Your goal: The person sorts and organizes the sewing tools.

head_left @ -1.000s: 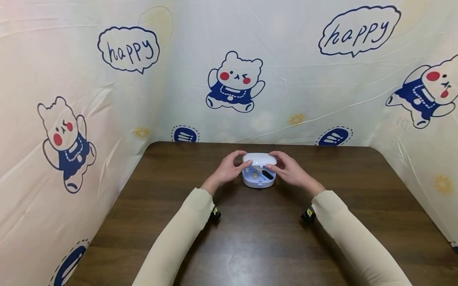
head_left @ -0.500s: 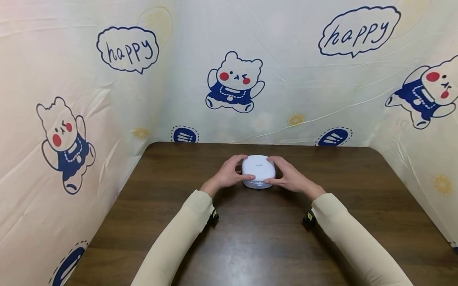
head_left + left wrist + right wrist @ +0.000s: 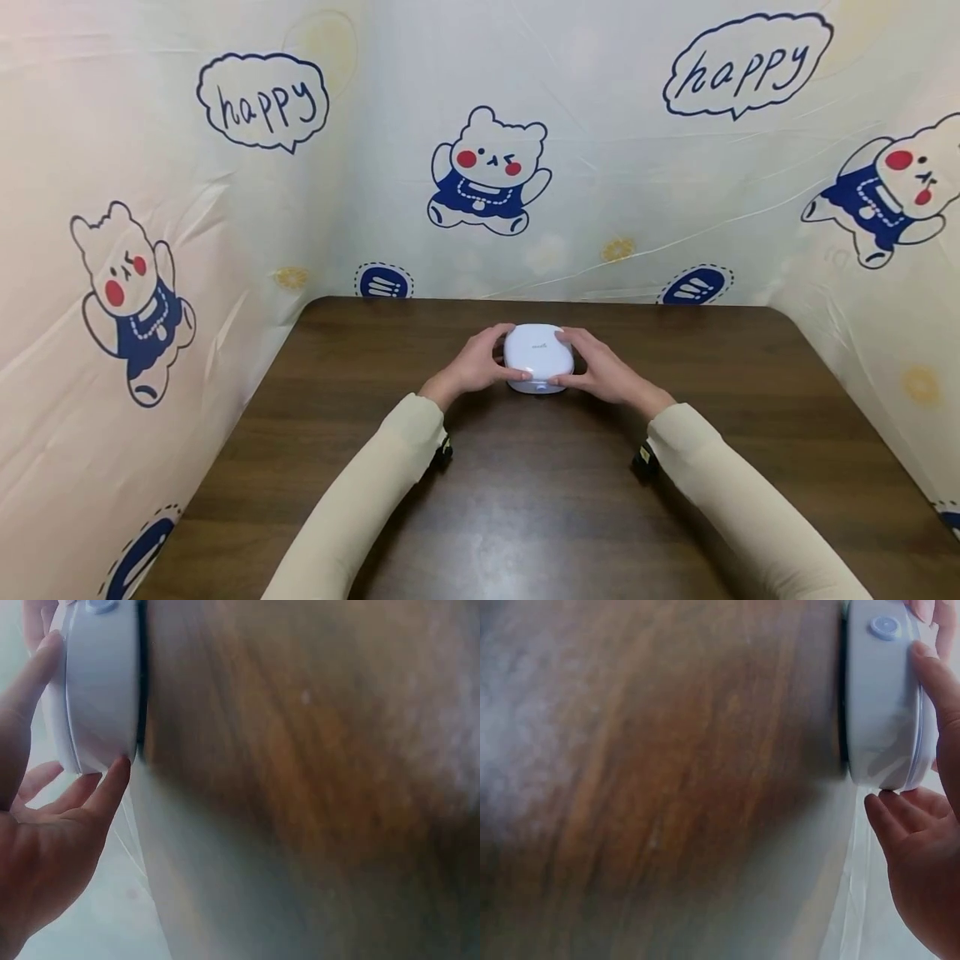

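A white rounded-square case [image 3: 537,353] sits on the brown table toward the back, its lid down over the base and small dark lettering on top. My left hand [image 3: 476,363] holds it from the left, thumb at the lid's front edge and fingers along the side. From the other side my right hand [image 3: 604,370] grips it the same way. In the right wrist view a round button [image 3: 885,628] shows on the front of the base, just below the seam. The left wrist view gives the case's side wall [image 3: 101,690] with fingertips touching it. Its contents are hidden.
The dark wooden table [image 3: 525,492] reaches back to a printed cloth [image 3: 615,167], which hangs behind and along both sides. Black wrist cameras [image 3: 645,460] sit under the cuffs.
One second ago the lid stood raised, with small tools visible inside the case. Both hands have brought it down toward the front; in the last half second they stay almost still.
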The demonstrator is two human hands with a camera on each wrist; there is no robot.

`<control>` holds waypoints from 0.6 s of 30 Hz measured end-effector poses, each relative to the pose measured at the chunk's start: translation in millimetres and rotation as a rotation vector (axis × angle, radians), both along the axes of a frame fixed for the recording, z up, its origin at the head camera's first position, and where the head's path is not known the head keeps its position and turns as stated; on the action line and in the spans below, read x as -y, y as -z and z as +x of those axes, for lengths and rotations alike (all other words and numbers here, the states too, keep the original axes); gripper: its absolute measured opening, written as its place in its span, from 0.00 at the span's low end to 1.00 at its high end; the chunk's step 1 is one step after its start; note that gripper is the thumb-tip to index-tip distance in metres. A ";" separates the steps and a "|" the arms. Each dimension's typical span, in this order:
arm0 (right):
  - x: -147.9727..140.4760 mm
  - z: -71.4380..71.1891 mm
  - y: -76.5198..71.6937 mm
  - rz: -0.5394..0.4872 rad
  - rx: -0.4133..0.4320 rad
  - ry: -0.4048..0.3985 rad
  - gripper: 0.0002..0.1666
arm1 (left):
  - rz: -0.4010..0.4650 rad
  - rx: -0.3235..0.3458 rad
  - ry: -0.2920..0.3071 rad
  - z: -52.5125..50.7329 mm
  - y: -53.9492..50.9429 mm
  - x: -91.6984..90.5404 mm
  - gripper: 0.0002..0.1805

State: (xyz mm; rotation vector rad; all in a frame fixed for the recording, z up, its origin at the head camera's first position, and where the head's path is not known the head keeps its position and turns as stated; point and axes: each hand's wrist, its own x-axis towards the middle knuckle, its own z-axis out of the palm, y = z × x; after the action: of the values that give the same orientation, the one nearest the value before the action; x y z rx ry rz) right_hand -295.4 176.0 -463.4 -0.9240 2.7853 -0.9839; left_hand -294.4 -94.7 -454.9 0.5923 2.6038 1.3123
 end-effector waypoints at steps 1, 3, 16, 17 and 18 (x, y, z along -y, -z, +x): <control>0.8 0.1 0.8 -0.005 -0.001 -0.003 0.50 | -0.006 0.005 -0.007 0.0 0.4 0.3 0.47; 1.3 1.4 3.3 -0.013 -0.004 -0.011 0.50 | -0.008 0.021 -0.012 0.9 2.8 0.7 0.47; -6.9 8.5 3.1 0.014 0.011 -0.026 0.47 | 0.019 0.017 0.017 6.8 15.3 4.0 0.51; -9.1 9.0 0.3 0.016 -0.001 -0.019 0.46 | 0.011 0.000 0.017 6.8 14.4 6.7 0.51; -11.8 9.7 -3.2 0.023 -0.021 -0.001 0.45 | 0.002 -0.023 0.005 6.5 12.5 10.4 0.52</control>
State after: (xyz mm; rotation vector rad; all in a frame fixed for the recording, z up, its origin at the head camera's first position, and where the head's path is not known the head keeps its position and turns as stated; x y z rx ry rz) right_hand -285.7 187.9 -460.2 -0.9386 2.8071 -0.9460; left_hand -287.8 -105.1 -467.4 0.6175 2.6175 1.3151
